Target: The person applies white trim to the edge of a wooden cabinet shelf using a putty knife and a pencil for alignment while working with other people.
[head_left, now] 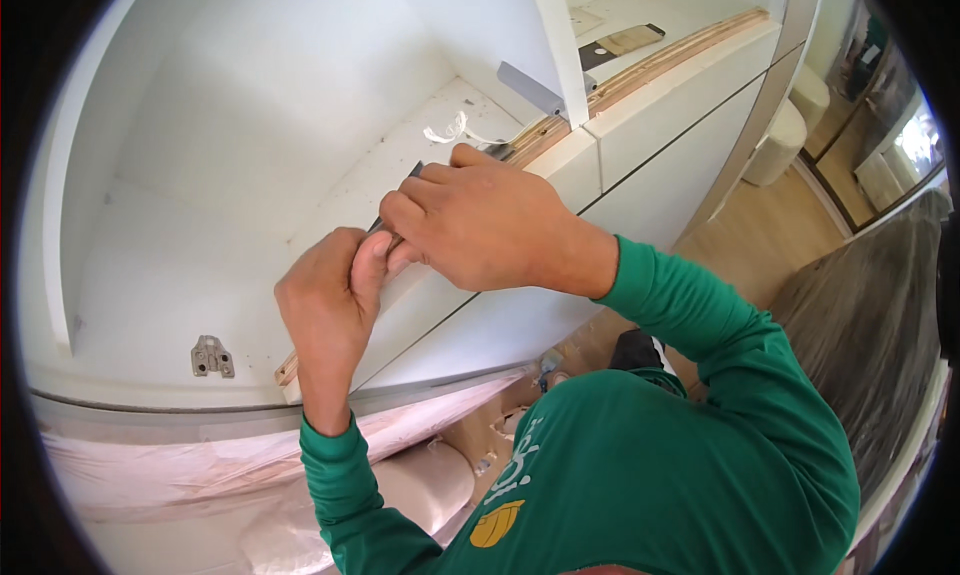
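Note:
Both my hands meet over the front edge of a white cabinet (460, 325). My right hand (490, 220) is closed, knuckles up, round a thin dark flat piece (416, 170) that shows only in part between the fingers. My left hand (335, 285) pinches at the same piece, its thumb against my right fingertips. What kind of thing it is stays hidden. Under and beside the hands runs a bare layered wood edge (540, 140) along the cabinet front. A curled white strip (447, 129) lies just behind my right hand, on the cabinet's floor.
A metal hinge plate (212, 357) is fixed at the left. Near the upright divider (560, 45) lies a grey metal piece (530, 87); a flat beige and dark tool (625, 43) rests beyond it. Plastic sheeting covers things below left and a dark surface (860, 285) at right. A round pouf (775, 147) stands behind.

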`<state>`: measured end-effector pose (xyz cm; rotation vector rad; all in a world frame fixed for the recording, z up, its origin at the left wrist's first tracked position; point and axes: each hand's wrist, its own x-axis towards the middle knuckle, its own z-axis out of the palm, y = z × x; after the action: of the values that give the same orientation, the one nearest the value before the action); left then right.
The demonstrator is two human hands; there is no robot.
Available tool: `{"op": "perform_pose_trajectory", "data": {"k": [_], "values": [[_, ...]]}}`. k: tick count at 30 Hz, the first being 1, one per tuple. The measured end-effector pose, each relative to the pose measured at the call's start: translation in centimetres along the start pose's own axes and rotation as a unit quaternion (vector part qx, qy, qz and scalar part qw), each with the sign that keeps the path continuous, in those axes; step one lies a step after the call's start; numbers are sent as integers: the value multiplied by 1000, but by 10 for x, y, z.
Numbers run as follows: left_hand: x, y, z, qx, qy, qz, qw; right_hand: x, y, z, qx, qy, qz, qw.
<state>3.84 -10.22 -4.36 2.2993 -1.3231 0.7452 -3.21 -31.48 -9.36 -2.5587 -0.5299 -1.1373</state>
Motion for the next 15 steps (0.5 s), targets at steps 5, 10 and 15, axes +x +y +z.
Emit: {"op": "perform_pose_trajectory", "data": {"k": [5,10,15], "values": [[11,-4,1,-32,-16,25,999,-4,-1,1,-37,20,8,999],[4,7,-7,23,-21,3,1000,1,-1,-7,11,-4,1,1000],[0,11,-3,24,-24,-23,999,0,5,-6,11,-2,-8,1000]]}}
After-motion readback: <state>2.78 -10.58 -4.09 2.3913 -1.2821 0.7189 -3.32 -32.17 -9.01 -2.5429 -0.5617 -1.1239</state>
